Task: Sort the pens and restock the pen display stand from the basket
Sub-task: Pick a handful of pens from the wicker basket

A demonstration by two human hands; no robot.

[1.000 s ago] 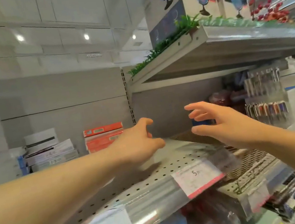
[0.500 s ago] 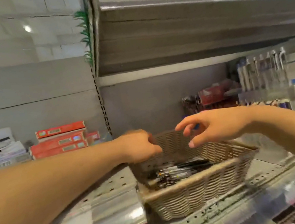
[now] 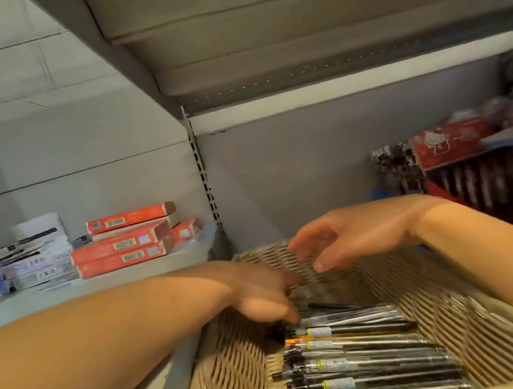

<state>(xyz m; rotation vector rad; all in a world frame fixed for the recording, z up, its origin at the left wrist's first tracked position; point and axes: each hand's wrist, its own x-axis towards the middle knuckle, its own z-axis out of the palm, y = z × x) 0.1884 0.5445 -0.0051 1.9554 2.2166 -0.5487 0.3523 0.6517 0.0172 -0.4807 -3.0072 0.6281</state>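
Both hands over basket (image 3: 232, 385), pens (image 3: 371, 358) below.
My left hand (image 3: 262, 295) grip loose, fingertips touching top pens; right hand (image 3: 353, 232) grip wide, above them.

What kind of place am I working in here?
Most likely a stationery shop aisle: metal retail shelving, stacked orange boxes bearing barcode labels, a wicker basket full of pens, and packaged pens on a display stand at right.
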